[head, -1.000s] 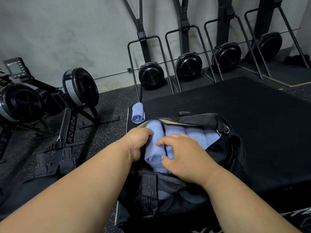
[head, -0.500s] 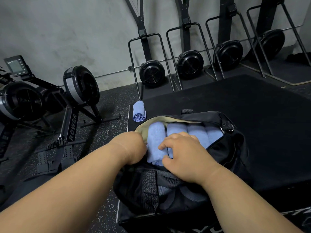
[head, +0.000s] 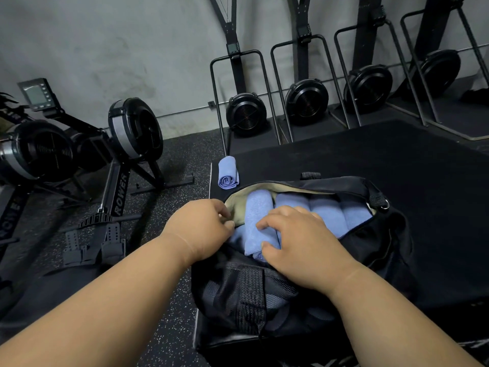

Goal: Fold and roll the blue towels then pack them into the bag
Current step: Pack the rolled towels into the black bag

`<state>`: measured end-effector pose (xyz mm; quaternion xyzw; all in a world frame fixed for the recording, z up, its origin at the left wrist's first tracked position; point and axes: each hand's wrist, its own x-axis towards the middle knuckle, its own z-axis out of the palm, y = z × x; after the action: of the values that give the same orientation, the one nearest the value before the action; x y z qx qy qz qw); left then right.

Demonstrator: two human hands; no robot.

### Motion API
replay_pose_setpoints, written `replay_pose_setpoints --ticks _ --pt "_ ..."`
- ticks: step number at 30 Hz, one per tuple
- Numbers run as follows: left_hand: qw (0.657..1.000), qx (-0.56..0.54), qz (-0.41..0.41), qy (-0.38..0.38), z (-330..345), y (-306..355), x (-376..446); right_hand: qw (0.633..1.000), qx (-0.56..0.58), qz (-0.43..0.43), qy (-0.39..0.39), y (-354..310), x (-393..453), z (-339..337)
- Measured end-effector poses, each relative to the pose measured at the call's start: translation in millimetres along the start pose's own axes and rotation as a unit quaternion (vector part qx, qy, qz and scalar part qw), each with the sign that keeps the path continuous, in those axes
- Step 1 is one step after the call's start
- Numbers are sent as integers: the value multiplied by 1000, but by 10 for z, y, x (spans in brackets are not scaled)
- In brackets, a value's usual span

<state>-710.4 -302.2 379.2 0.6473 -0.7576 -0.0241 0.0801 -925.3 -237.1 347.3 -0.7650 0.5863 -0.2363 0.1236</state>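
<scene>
Towel roll (head: 258, 223) seated at left end of bag (head: 370, 250) opening, beside three packed rolls. Right hand (head: 299, 242) curled over roll; left hand (head: 203, 229) pinching bag lip. Advice: press down evenly, lip held wide. Spare roll (head: 228, 172) on mat behind bag.

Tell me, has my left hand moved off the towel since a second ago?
Yes. The left hand slid left off the towel to the bag opening's edge.

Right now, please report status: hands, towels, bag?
Left hand pinches bag rim open. Right hand grips leftmost rolled towel in bag. One rolled towel outside, behind bag. Nothing in the way.
</scene>
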Motion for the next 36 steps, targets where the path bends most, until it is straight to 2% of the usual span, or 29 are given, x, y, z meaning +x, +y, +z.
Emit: replay_pose_setpoints --ticks 4,7,11,14,20,25,32,36 --pt "998 -26 5 61 -51 -39 61 1000 6 3 14 -40 38 -27" --pt "997 -48 -7 62 -124 -49 200 1000 16 2 25 -39 85 -33" --pt "997 -49 -35 46 -157 -44 545 997 66 6 34 21 153 -13" --pt "997 -40 -69 6 -82 -97 938 995 98 11 33 113 232 4" --pt "990 -33 -95 -95 191 -180 1817 999 42 30 15 248 403 49" --pt "973 -133 -148 -116 526 -259 2322 997 63 45 13 308 501 103" --pt "978 -57 -143 -138 789 -175 2674 996 66 51 15 354 589 149" --pt "979 -44 -168 -106 896 -171 2746 997 62 52 15 356 611 177"
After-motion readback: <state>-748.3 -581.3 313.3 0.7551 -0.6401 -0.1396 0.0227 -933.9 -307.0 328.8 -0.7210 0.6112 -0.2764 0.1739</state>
